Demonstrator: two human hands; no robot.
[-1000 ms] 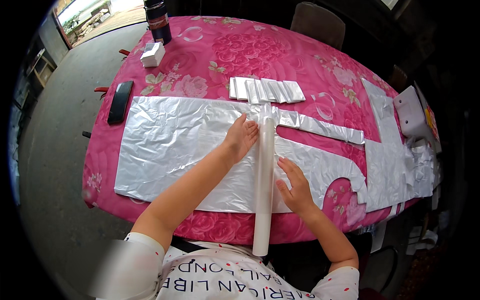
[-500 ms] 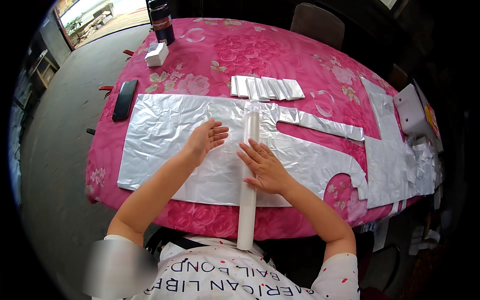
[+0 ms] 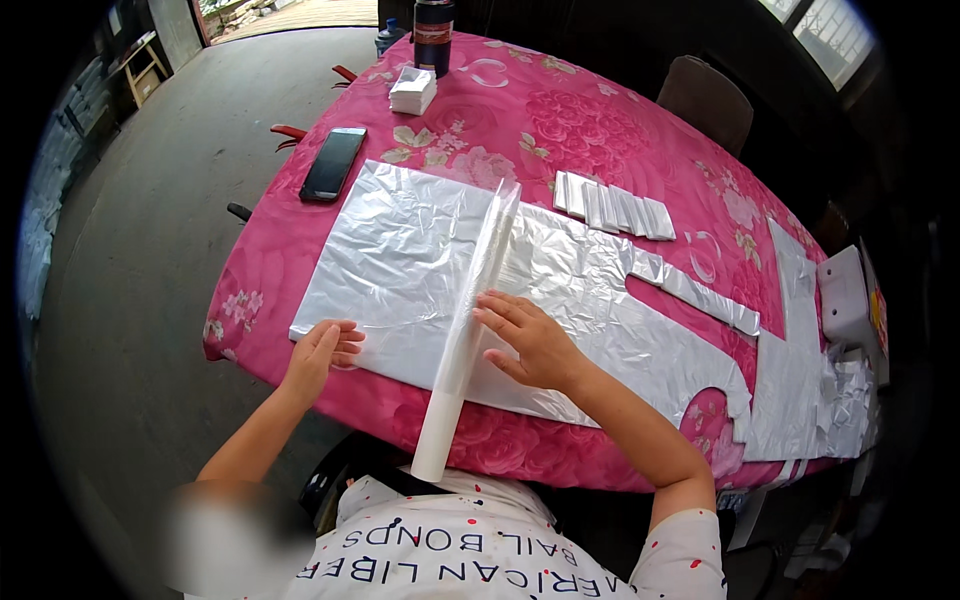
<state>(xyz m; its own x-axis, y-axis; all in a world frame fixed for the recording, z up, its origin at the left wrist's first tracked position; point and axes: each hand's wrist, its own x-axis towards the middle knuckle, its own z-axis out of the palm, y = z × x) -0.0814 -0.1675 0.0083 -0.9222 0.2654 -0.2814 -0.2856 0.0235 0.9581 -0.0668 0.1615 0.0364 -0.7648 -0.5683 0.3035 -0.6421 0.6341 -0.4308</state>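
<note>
A large silvery plastic bag (image 3: 405, 240) with cut-out handles lies flat, its handles stretching toward the right. Across it rests a long whitish roll (image 3: 438, 425), tilted, with clear film around its upper part; the near end overhangs the table edge by my body. The fingertips of my right hand (image 3: 532, 345) touch the roll's right side, fingers extended and thumb apart. My left hand (image 3: 322, 355) is at the bag's near left corner, fingers stretched out with nothing in them. Whether it touches the bag I cannot tell.
A pink floral cloth (image 3: 590, 120) covers the table. Beyond the bag lie several folded white packets (image 3: 615, 208). Farther left are a phone (image 3: 334, 164), a white stack (image 3: 413, 90) and a dark bottle (image 3: 433, 38). More silvery bags (image 3: 790, 390) and a white box (image 3: 843, 292) sit right.
My view has turned left. The roll has shifted left along the bag and tilted, with my right hand still against it. My left hand has moved from above the bag to its near left corner.
</note>
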